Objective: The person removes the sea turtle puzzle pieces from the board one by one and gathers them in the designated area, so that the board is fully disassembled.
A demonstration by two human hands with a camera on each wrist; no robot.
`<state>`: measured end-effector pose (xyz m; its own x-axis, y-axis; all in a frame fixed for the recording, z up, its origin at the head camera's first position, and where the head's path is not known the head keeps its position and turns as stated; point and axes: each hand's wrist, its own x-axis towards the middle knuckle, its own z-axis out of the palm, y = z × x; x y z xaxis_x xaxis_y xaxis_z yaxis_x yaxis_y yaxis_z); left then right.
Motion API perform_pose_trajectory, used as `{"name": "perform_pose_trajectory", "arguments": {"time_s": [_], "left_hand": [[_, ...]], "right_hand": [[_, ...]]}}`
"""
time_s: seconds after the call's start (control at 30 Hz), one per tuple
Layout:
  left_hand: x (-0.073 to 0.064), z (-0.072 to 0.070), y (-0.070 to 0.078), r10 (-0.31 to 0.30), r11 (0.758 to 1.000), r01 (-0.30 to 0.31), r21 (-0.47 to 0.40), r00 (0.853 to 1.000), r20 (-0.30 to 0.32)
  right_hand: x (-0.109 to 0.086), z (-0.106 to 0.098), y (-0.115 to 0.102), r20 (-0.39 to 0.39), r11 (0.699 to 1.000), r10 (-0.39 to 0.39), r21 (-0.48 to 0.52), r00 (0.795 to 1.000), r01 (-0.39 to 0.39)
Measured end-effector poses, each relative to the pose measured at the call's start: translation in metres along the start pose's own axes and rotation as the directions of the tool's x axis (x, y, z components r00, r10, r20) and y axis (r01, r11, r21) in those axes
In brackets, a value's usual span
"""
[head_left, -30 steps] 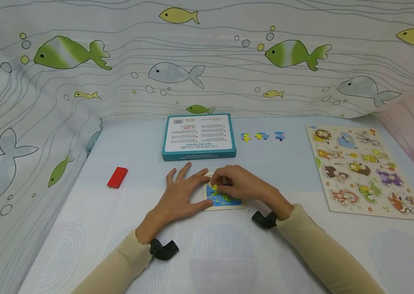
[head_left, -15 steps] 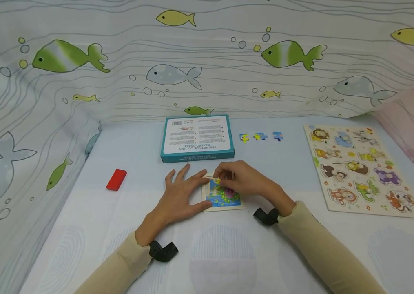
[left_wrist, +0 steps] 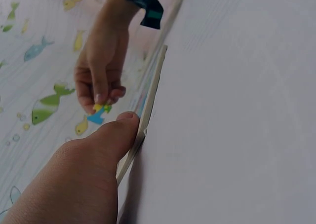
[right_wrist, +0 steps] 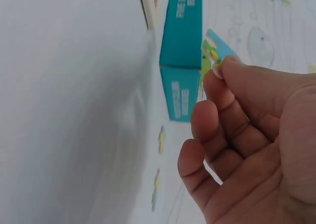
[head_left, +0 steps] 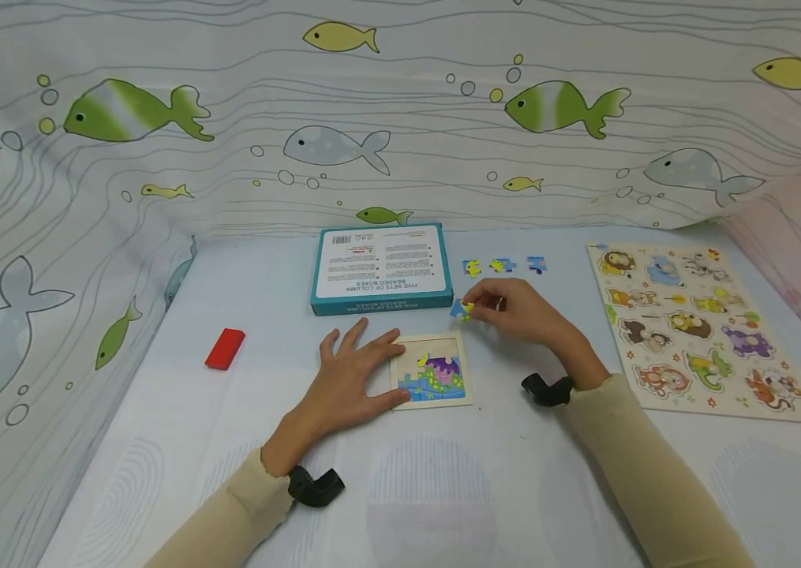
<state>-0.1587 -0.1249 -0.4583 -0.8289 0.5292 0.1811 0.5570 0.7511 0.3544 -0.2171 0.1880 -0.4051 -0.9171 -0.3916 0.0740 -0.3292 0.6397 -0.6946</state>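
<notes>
A small wooden puzzle tray (head_left: pixel 443 345) lies in front of the person, its lower part filled with blue, green and purple jigsaw pieces and its upper part bare wood. My left hand (head_left: pixel 346 383) rests at the tray's left side with fingers spread; in the left wrist view its thumb (left_wrist: pixel 116 135) lies along the tray edge (left_wrist: pixel 156 81). My right hand (head_left: pixel 521 309) pinches a blue jigsaw piece (head_left: pixel 458 309) with yellow and green on it, beyond the tray's upper right corner. The right wrist view shows this piece (right_wrist: pixel 223 45) between thumb and index finger.
A teal box (head_left: pixel 382 264) with a white printed label stands behind the tray. Three loose jigsaw pieces (head_left: pixel 503 264) lie in a row to its right. A red block (head_left: pixel 226 349) is at the left, and an animal puzzle board (head_left: pixel 698 331) at the right.
My right hand has lifted away from the tray with the jigsaw piece and moved up and to the right, uncovering the tray's bare upper part. The left hand stays in place.
</notes>
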Motion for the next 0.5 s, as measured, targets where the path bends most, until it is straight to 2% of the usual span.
{"name": "perform_pose_trajectory", "arguments": {"time_s": [0.23, 0.5], "left_hand": [[0.0, 0.002, -0.001, -0.001, 1.0, 0.001, 0.005, 1.0, 0.01], [0.0, 0.001, 0.0, 0.009, 1.0, -0.009, 0.01, 1.0, 0.001]], "right_hand": [[-0.001, -0.008, 0.019, -0.023, 0.998, 0.06, 0.001, 0.998, -0.06], [-0.001, -0.007, 0.028, -0.01, 0.986, 0.165, -0.003, 0.986, -0.165]]}}
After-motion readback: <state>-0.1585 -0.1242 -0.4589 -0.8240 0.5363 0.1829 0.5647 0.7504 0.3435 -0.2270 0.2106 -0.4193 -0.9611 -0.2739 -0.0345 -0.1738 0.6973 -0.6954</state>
